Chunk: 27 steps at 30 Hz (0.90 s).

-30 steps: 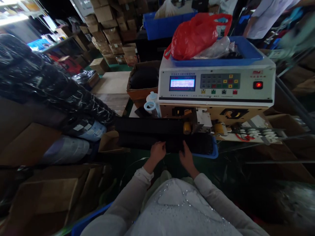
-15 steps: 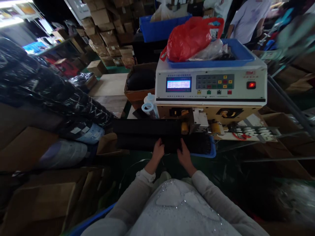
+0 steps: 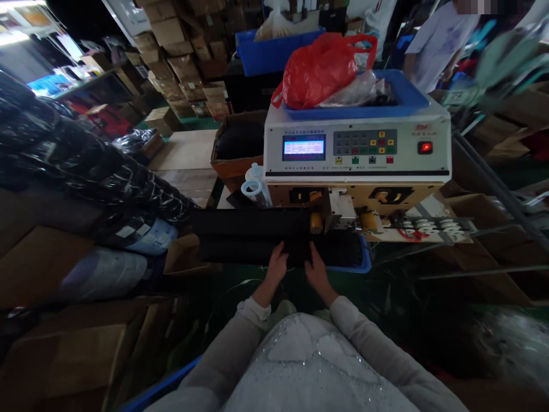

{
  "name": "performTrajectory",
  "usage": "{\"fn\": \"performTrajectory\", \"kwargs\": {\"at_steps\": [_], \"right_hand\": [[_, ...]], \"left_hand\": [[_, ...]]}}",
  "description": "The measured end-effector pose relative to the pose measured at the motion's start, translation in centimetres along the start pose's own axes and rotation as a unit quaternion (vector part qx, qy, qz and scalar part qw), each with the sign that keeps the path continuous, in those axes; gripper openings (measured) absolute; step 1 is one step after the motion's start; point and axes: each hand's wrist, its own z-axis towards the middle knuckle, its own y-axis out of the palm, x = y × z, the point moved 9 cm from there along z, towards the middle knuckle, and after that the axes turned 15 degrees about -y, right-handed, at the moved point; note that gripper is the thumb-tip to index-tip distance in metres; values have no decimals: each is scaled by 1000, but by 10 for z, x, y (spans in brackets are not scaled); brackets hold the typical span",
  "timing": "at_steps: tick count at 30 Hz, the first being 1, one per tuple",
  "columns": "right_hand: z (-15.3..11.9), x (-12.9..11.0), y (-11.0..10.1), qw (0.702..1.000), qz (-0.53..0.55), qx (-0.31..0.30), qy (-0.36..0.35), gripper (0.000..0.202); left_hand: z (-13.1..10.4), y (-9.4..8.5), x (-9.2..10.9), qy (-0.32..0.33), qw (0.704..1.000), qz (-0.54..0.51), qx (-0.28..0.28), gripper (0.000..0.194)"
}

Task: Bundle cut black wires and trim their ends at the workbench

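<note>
A long black bundle (image 3: 240, 247) lies in front of a white control-panel machine (image 3: 274, 166); it is too dark to make out its separate pieces. My left hand (image 3: 277, 268) grips the bundle's near edge, thumb and fingers pressed on it. A short way to the right, my right hand (image 3: 316, 273) holds the same edge. Part of the fingers of both hands is lost in the dark material. Beneath the bundle's right end shows the rim of a blue tray (image 3: 366, 260). Yellow rollers (image 3: 316, 222) and a metal block (image 3: 341, 209) sit just behind it.
On the machine stands a blue tray (image 3: 407, 91) with a red plastic bag (image 3: 319, 68). Beside it are a light-blue plastic jug (image 3: 254, 189) and a cardboard box (image 3: 234, 171). Black-wrapped rolls (image 3: 107, 171) rise at left. A person (image 3: 441, 43) is at the back right.
My view has turned slightly, so the machine appears a little farther left. Both hands stay on the black bundle, with the right hand slightly closer to the left.
</note>
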Motion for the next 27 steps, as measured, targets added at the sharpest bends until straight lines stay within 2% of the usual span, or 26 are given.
{"fn": "performTrajectory", "kwargs": {"at_steps": [4,6,8,10,14,17,19,21,24,27], "right_hand": [[1,-2,-5,1000,-13,15,-19,66],[2,0,-11,999,-21,30,-29,66],[2,2,-15,998,-29,36,-31,66],[3,4,-15,998,-39,37,-27,67],[9,0,-13,996,-69,41,-33,72],[17,-4,-12,994,-96,41,-36,74],[22,-5,-13,993,-101,43,-34,72],[25,-4,-16,994,-95,49,-34,68],[22,-3,-17,995,-71,56,-33,63],[12,-2,-14,998,-48,44,-23,65]], "left_hand": [[-4,1,9,13,999,28,-11,46],[-13,-2,24,69,993,96,7,48],[-25,-3,42,144,970,195,24,52],[-35,-1,53,188,942,278,29,53],[-35,5,60,190,907,374,34,48],[-30,7,62,181,898,399,47,43],[-27,6,62,176,904,385,54,42],[-23,1,59,165,928,329,52,43],[-11,-12,41,97,976,191,42,40],[-1,-21,20,37,992,120,31,35]]}}
